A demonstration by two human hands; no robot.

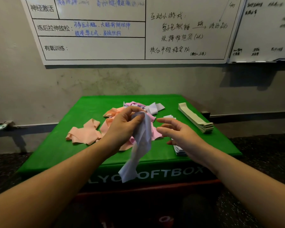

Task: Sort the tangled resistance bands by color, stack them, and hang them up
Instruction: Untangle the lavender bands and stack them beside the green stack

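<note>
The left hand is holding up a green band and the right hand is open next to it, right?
Not quite. The band pinched by the left hand is pale lavender-blue, not green; the head view shows it. The right hand is open beside it.

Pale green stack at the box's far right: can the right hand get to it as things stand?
Probably yes. The right hand is open and holds nothing, and the pale green stack lies just beyond it on the green box, with nothing between them.
</note>
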